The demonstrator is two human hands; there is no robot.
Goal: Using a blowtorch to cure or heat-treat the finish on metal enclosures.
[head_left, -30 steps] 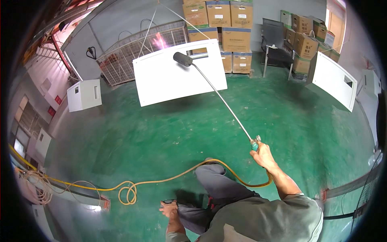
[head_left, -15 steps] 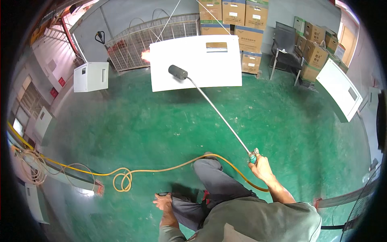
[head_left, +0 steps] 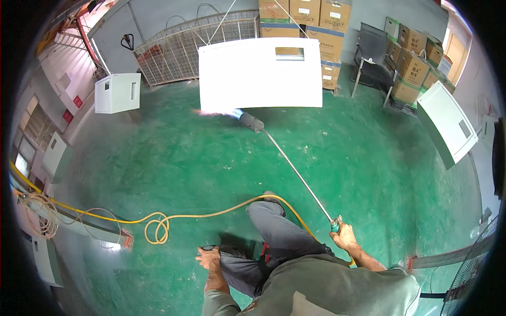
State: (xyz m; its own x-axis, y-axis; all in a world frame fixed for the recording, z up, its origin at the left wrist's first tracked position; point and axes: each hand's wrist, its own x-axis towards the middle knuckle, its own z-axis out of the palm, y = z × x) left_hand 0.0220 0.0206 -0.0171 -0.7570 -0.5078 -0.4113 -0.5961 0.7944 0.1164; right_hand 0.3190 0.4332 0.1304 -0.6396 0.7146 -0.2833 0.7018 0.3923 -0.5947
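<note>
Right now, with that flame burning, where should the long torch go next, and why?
Probably lift the torch head a little, back onto the hanging white panel. The flame now licks just under the panel's lower edge, over the green floor. The right hand holds the handle; the left hand rests on the knee.

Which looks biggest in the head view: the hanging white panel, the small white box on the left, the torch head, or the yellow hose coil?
1. Hanging white panel, clearly largest.
2. Small white box.
3. Yellow hose coil.
4. Torch head, smallest.
The box is farther away than the coil, so their true sizes may differ more.
</note>
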